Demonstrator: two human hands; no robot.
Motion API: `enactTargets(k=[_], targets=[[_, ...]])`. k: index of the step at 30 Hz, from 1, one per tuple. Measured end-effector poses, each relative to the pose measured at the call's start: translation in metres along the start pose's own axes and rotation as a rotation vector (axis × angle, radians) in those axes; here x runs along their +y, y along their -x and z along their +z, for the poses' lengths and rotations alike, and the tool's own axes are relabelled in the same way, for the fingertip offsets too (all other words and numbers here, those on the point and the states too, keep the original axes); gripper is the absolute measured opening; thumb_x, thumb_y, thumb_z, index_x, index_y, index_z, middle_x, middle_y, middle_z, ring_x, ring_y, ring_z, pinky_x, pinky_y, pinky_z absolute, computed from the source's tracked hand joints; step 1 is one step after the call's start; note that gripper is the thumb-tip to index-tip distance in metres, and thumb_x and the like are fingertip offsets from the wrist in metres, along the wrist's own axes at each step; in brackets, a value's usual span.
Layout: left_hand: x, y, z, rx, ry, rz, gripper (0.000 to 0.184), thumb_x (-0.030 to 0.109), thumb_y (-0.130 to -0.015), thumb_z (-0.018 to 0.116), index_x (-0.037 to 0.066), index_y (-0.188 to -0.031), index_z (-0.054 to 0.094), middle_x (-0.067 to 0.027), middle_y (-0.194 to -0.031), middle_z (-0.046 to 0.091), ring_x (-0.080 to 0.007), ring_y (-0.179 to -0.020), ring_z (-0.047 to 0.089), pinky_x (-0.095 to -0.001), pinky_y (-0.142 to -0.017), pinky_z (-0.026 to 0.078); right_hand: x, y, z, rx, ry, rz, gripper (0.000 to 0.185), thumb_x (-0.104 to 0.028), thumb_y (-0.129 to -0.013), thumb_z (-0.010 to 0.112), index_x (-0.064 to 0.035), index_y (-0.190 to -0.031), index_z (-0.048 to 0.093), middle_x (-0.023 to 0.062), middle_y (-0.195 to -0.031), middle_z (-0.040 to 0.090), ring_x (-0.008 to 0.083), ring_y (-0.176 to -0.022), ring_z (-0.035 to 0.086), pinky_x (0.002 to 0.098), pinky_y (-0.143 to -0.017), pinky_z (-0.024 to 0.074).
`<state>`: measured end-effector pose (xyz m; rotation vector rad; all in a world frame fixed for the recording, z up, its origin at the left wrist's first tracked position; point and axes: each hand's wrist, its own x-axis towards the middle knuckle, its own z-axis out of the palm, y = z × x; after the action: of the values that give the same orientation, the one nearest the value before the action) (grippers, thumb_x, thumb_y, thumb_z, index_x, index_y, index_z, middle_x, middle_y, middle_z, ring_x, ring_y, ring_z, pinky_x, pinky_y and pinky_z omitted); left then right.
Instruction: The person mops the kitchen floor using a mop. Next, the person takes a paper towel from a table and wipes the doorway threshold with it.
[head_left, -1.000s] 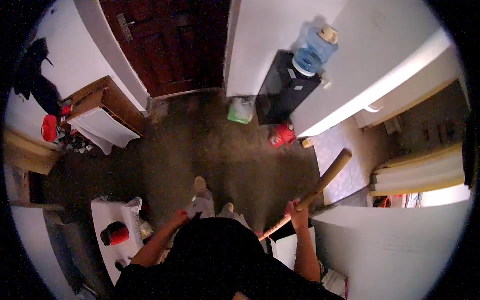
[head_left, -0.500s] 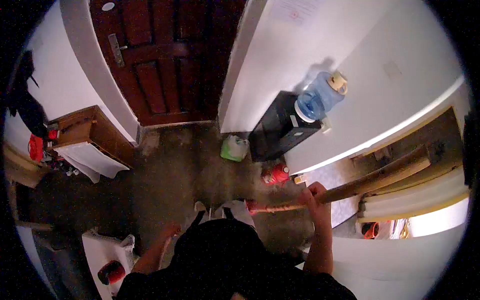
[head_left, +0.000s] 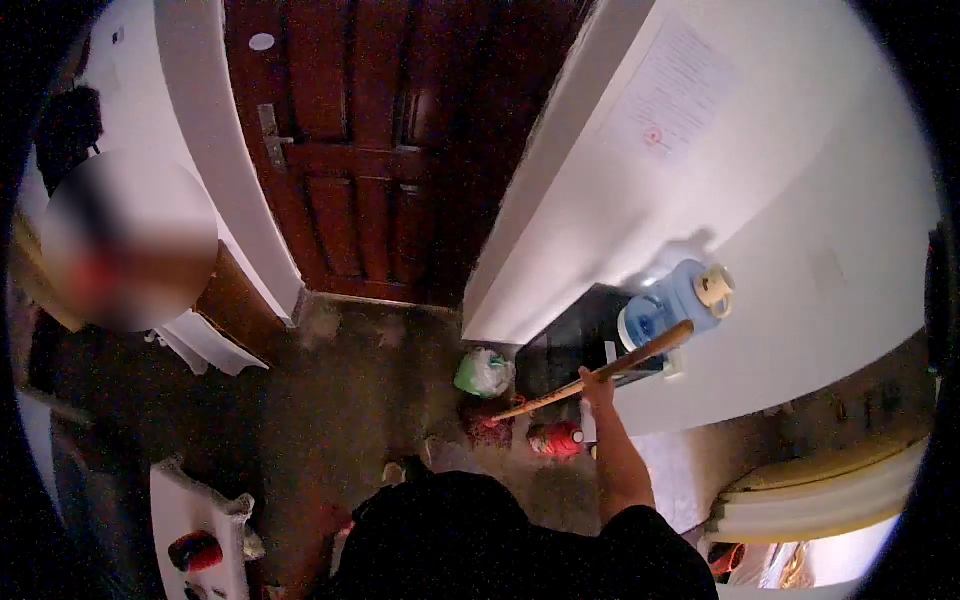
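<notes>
The right hand (head_left: 597,391) has its fingers clamped round the stick (head_left: 641,354); since the earlier frame, the stick's red end has shifted farther out, just beside the plastic bag (head_left: 485,373). The left hand (head_left: 341,524), near left, is too dim to judge its fingers.

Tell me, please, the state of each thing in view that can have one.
Long wooden stick with reddish head: tilted, head down at the floor.
Right hand: closed around the stick.
Dark brown panelled door: shut.
Translucent blue plastic bottle: seated on the boxy black dispenser, cream top on.
White-and-green plastic bag: on the floor, contents unclear.
Rounded red container: on the floor, openness unclear.
</notes>
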<state>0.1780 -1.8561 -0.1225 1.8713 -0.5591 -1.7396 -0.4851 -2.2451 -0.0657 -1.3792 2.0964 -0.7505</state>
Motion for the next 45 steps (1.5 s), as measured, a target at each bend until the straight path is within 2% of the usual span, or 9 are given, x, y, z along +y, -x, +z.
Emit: enactTargets(k=[1,3,8,16,28,31,32,35,45], targets=[[-0.009,0.01,0.003,0.018,0.001,-0.033,0.029,0.033,-0.089,0.055,0.008,-0.102,0.058,-0.0093,-0.087,0.059,-0.0224,-0.072,0.053,-0.0381,-0.061,0.043,0.025,-0.034,0.005,-0.014,0.308,-0.287,0.02,-0.026,-0.084,0.069,-0.0154,-0.093,0.055,-0.0018,-0.076,0.055,0.0117,-0.06,0.054,0.0321,-0.047,0.0427],[-0.016,0.02,0.021,0.069,0.008,-0.09,0.03,0.032,-0.088,0.056,0.007,-0.103,0.058,-0.0109,-0.09,0.059,-0.0237,-0.076,0.054,-0.0391,-0.064,0.044,-0.043,-0.021,-0.012,-0.202,-0.472,0.185,0.033,-0.036,-0.088,0.061,-0.0153,-0.111,0.051,0.0018,-0.086,0.057,0.0172,-0.071,0.058,0.0358,-0.059,0.0495],[-0.037,0.057,0.066,0.19,0.076,-0.13,0.033,0.03,-0.086,0.057,0.005,-0.107,0.059,-0.0147,-0.099,0.061,-0.0269,-0.086,0.057,-0.0417,-0.07,0.047,-0.115,-0.049,-0.006,-0.164,-0.477,0.448,0.039,-0.039,-0.092,0.053,-0.0143,-0.122,0.044,0.0064,-0.104,0.053,0.0229,-0.088,0.055,0.0411,-0.072,0.0489],[-0.041,0.122,0.172,0.351,-0.245,-0.185,0.039,0.027,-0.082,0.061,0.002,-0.114,0.059,-0.0207,-0.112,0.063,-0.032,-0.102,0.063,-0.0457,-0.081,0.05,-0.057,-0.005,0.122,-1.281,0.162,0.256,0.038,-0.039,-0.091,0.055,-0.013,-0.119,0.049,0.0074,-0.105,0.057,0.0247,-0.089,0.058,0.0434,-0.075,0.05],[-0.159,0.14,0.227,0.654,0.323,-0.248,0.033,0.026,-0.083,0.059,0.001,-0.105,0.06,-0.0151,-0.097,0.064,-0.0273,-0.092,0.062,-0.0418,-0.073,0.051,-0.234,0.132,0.32,-1.73,0.472,-0.183,0.037,-0.038,-0.09,0.057,-0.0112,-0.115,0.056,0.0089,-0.106,0.063,0.0274,-0.091,0.061,0.0467,-0.079,0.0518],[-0.161,0.153,0.187,0.794,0.519,-0.128,0.03,0.025,-0.083,0.059,0.001,-0.102,0.061,-0.0142,-0.093,0.063,-0.0261,-0.087,0.062,-0.0405,-0.069,0.051,-0.252,0.14,0.363,-1.862,0.37,0.055,0.034,-0.039,-0.089,0.058,-0.0101,-0.107,0.057,0.0074,-0.101,0.063,0.0268,-0.087,0.061,0.0463,-0.075,0.0521],[-0.166,0.164,0.171,0.827,0.577,-0.086,0.03,0.025,-0.083,0.059,0.001,-0.101,0.061,-0.0139,-0.091,0.063,-0.0257,-0.085,0.062,-0.0401,-0.068,0.051,-0.229,0.083,0.409,-2.072,0.162,0.563,0.034,-0.039,-0.089,0.059,-0.0097,-0.104,0.058,0.0069,-0.099,0.063,0.0267,-0.085,0.062,0.0461,-0.073,0.0522],[-0.194,0.188,0.141,0.906,0.713,0.006,0.027,0.024,-0.084,0.06,0.001,-0.098,0.062,-0.013,-0.086,0.063,-0.0245,-0.08,0.063,-0.0388,-0.065,0.051,-0.306,0.25,0.384,-1.755,0.642,-0.24,0.032,-0.038,-0.088,0.059,-0.0098,-0.103,0.058,0.0069,-0.097,0.063,0.0265,-0.083,0.062,0.0453,-0.071,0.0519],[-0.356,0.309,0.171,1.412,1.266,-0.295,0.015,0.012,-0.08,0.056,-0.002,-0.082,0.062,-0.0145,-0.073,0.063,-0.0238,-0.062,0.061,-0.0349,-0.053,0.049,-0.402,0.447,0.427,-1.746,1.036,-0.526,0.024,-0.033,-0.088,0.059,-0.01,-0.097,0.058,0.0069,-0.089,0.063,0.026,-0.076,0.062,0.0427,-0.063,0.0509]])
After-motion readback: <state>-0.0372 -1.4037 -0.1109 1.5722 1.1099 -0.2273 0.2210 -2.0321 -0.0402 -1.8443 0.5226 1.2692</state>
